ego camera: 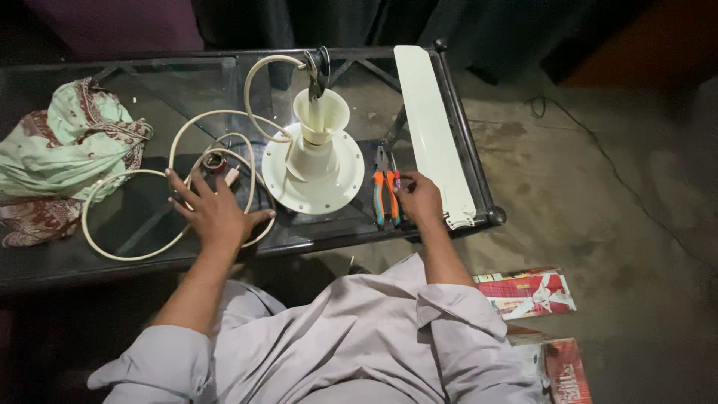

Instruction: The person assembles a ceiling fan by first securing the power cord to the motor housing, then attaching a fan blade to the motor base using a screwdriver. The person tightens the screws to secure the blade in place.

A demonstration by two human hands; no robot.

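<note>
Centre-right of the head view, I am pinching my right hand on the orange-handled pliers: rigid, grippy sleeves, best taken mid-handle. Lower left, my left hand is lying spread-fingered on the limp white cord.

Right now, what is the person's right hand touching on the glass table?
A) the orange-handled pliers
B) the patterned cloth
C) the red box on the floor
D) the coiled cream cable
A: the right hand has its fingertips on the orange-handled pliers beside the cream fan motor, while the left hand lies spread on the coiled cream cable.
</note>
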